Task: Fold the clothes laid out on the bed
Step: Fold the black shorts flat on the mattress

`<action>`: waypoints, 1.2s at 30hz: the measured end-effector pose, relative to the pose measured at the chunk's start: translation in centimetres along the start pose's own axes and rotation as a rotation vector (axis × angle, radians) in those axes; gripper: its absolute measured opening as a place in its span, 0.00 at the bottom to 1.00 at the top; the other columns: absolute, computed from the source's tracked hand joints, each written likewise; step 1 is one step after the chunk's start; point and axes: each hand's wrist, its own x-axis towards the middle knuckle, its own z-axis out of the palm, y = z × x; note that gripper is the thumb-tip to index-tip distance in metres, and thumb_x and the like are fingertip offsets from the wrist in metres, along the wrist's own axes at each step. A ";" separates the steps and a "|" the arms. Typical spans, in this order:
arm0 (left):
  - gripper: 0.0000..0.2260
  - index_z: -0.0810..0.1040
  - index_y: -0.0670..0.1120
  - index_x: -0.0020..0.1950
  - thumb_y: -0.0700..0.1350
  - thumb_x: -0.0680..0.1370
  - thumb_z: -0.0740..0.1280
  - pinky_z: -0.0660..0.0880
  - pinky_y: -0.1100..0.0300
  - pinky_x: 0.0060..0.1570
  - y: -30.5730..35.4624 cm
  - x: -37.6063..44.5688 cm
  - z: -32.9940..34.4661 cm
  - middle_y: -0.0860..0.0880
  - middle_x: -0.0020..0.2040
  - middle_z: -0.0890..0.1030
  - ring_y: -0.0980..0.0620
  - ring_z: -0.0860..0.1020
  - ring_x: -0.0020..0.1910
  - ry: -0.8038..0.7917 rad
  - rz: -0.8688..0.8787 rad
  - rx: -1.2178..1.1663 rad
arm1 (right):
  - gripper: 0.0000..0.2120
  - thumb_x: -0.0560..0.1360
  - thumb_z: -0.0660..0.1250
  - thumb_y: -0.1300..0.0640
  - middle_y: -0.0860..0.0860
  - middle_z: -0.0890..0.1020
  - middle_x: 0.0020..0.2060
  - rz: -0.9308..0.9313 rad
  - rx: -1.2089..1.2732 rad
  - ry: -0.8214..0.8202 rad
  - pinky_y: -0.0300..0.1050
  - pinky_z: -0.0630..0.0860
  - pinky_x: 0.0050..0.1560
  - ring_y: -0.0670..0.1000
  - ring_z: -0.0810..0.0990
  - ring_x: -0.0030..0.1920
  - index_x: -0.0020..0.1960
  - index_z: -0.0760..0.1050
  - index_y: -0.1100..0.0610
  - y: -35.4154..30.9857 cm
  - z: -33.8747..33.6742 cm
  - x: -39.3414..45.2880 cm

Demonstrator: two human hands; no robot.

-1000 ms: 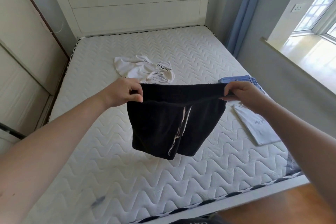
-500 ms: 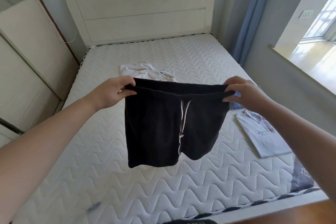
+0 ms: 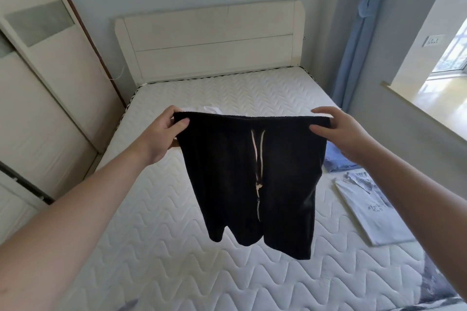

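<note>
Black shorts with a pale drawstring hang in the air above the white quilted mattress. My left hand grips the left end of the waistband. My right hand pinches the right end, thumb in front. The legs dangle free, clear of the bed. A crumpled white garment lies behind the shorts, mostly hidden. On the right side of the bed lie a folded white shirt and a folded blue garment.
A white headboard stands at the far end. Wardrobe doors run along the left side. On the right are a blue curtain and a window ledge. A dark cloth lies at the bed's near right corner.
Both hands have raised the shorts higher and spread the waistband wide. The shorts now hang straight with the drawstring facing me, and the view has tilted up toward the headboard.
</note>
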 end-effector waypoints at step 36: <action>0.14 0.76 0.58 0.59 0.46 0.77 0.71 0.77 0.63 0.51 -0.6 -0.9 -0.5 0.53 0.55 0.78 0.56 0.79 0.52 -0.075 0.016 0.120 | 0.10 0.79 0.67 0.57 0.52 0.86 0.50 0.157 0.231 -0.057 0.35 0.80 0.48 0.50 0.84 0.52 0.57 0.79 0.59 -0.9 1.4 0.6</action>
